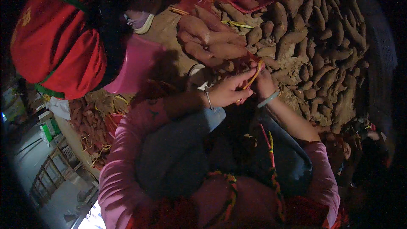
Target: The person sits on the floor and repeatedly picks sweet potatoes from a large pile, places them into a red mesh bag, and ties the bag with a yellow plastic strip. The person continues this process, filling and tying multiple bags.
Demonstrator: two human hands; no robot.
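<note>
A red mesh bag filled with sweet potatoes (211, 39) lies on the ground before me, its gathered neck pointing at my hands. My left hand (227, 90), a thin metal bangle at its wrist, has its fingers closed on a yellow strap (254, 78). Close beside it, my right hand (264, 81), with a pale green bangle, pinches the upper part of that strap near the bag's neck. Whether its fingers also hold the mesh is hidden.
A large heap of loose sweet potatoes (330, 51) spreads on the right. Another person in a red garment (63, 44) is at the upper left, by a pink plastic stool or tub (136, 65). Filled mesh bags (90, 125) lie lower left. A yellow strap (237, 24) lies beyond the bag.
</note>
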